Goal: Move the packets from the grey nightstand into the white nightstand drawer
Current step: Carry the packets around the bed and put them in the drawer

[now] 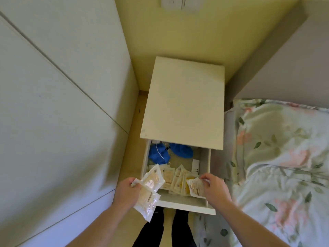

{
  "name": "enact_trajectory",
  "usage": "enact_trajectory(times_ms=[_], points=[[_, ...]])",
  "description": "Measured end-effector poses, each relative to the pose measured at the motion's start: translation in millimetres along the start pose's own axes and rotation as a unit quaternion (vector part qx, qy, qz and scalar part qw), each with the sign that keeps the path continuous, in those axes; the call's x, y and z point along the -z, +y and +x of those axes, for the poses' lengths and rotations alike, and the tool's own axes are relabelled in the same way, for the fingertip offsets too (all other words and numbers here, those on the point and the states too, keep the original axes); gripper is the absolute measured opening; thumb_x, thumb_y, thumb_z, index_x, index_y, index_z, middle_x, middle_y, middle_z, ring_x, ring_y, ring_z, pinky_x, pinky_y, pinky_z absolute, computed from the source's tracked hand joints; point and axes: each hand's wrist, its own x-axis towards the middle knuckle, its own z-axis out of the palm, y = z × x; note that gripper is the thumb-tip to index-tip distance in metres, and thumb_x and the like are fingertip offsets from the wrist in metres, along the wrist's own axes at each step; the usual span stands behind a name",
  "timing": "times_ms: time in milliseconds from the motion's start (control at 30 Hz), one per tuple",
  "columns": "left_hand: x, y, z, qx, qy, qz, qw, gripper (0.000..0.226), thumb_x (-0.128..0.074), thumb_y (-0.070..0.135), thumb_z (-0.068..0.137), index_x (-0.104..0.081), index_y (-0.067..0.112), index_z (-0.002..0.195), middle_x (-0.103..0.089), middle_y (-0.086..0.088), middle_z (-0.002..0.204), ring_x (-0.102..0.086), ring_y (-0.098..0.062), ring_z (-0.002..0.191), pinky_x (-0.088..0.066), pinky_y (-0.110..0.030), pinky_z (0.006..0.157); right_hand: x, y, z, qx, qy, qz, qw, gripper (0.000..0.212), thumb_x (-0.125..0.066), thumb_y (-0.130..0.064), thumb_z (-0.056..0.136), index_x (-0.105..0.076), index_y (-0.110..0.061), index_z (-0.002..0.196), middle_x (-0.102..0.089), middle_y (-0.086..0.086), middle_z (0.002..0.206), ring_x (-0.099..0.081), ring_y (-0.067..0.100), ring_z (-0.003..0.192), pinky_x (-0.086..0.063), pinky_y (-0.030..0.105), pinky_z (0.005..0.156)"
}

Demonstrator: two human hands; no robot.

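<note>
Fingers [132, 182] of our left hand [127, 190] grip a sheaf of clear packets [150, 189] at the open white nightstand drawer's [185, 205] left front corner. Our right hand [214, 188] pinches one packet [195, 186] over the drawer; between the hands, more packets [175, 177] lie inside, blue cloth [158, 155] beyond them.

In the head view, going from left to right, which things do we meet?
Wardrobe doors → left hand → packets it holds → packet pinched by right hand → floral bedding.
</note>
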Motion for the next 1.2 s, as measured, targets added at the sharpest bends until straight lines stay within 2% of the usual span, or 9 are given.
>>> enact_trajectory(times_ms=[167,267,367,433,600,733,867,1100,1200], points=[[-26.7,-12.3,33.2,0.023,-0.002,-0.021,1.000,0.021,-0.054,0.023,0.098,-0.071,0.034,0.093,-0.070,0.006,0.092,-0.068,-0.019,0.088,-0.062,-0.040,0.076,-48.8,15.9,58.6,0.003,-0.054,-0.058,0.997,0.028,-0.047,-0.019,0.104,-0.070,-0.034,0.114,-0.066,-0.009,0.100,-0.065,0.016,0.088,-0.059,0.033,0.072],[-41.4,-15.7,48.0,0.028,-0.002,-0.032,0.999,0.018,-0.054,0.025,0.100,-0.068,0.035,0.101,-0.070,0.006,0.098,-0.068,-0.016,0.090,-0.060,-0.033,0.069,-70.2,27.2,85.5,0.003,-0.084,-0.104,0.991,0.034,-0.050,-0.013,0.101,-0.069,-0.035,0.119,-0.069,-0.003,0.108,-0.066,0.018,0.092,-0.061,0.034,0.078],[-53.8,-17.7,56.6,0.013,0.004,-0.028,1.000,0.020,-0.054,0.020,0.101,-0.065,0.034,0.093,-0.068,0.006,0.094,-0.066,-0.013,0.085,-0.053,-0.025,0.061,-87.7,36.3,105.7,-0.003,-0.128,-0.144,0.981,0.043,-0.055,-0.004,0.097,-0.067,-0.036,0.123,-0.068,-0.002,0.115,-0.066,0.017,0.095,-0.061,0.030,0.078],[-60.2,-20.0,59.2,0.011,0.007,-0.026,1.000,0.020,-0.054,0.020,0.101,-0.065,0.033,0.093,-0.068,0.006,0.093,-0.066,-0.012,0.084,-0.052,-0.024,0.059,-96.0,39.7,115.7,0.000,-0.142,-0.164,0.976,0.048,-0.056,-0.001,0.095,-0.067,-0.036,0.126,-0.068,-0.001,0.120,-0.066,0.018,0.097,-0.061,0.033,0.083],[-70.0,-30.2,62.1,0.022,0.009,-0.023,0.999,0.018,-0.054,0.021,0.101,-0.070,0.030,0.097,-0.070,0.006,0.092,-0.068,-0.015,0.083,-0.060,-0.035,0.065,-108.3,43.2,128.2,0.018,-0.135,-0.230,0.964,0.060,-0.054,0.005,0.094,-0.061,-0.034,0.139,-0.067,0.003,0.128,-0.066,0.025,0.113,-0.058,0.037,0.096],[-74.2,-29.2,62.7,0.033,0.015,-0.022,0.999,0.019,-0.051,0.020,0.103,-0.067,0.029,0.098,-0.068,0.006,0.096,-0.064,-0.012,0.085,-0.052,-0.024,0.058,-100.3,40.7,123.3,0.039,-0.109,-0.263,0.958,0.061,-0.054,0.008,0.094,-0.055,-0.027,0.144,-0.068,0.006,0.119,-0.067,0.024,0.107,-0.058,0.036,0.093],[-78.5,-20.5,64.0,0.075,0.023,-0.065,0.995,0.019,-0.049,0.018,0.104,-0.066,0.026,0.103,-0.068,0.005,0.101,-0.065,-0.016,0.087,-0.052,-0.022,0.054,-90.1,45.0,110.3,0.024,-0.095,-0.222,0.970,0.074,-0.054,0.011,0.090,-0.050,-0.034,0.149,-0.069,0.004,0.115,-0.067,0.025,0.104,-0.060,0.038,0.088],[-95.6,-8.3,87.2,0.145,0.054,-0.096,0.983,0.019,-0.049,0.014,0.103,-0.065,0.021,0.110,-0.069,-0.004,0.109,-0.067,-0.025,0.095,-0.053,-0.026,0.056,-68.2,49.8,78.1,-0.014,-0.043,-0.033,0.998,0.044,-0.048,-0.008,0.097,-0.063,-0.027,0.134,-0.072,0.006,0.109,-0.066,0.024,0.086,-0.057,0.034,0.068],[-107.0,-7.5,100.8,0.165,0.078,-0.088,0.979,0.018,-0.051,0.010,0.100,-0.064,0.020,0.107,-0.070,-0.005,0.106,-0.068,-0.026,0.093,-0.055,-0.028,0.057,-70.8,57.4,72.2,-0.034,-0.026,0.012,0.999,0.041,-0.046,-0.007,0.098,-0.062,-0.024,0.131,-0.071,0.003,0.111,-0.066,0.020,0.081,-0.050,0.025,0.057]])
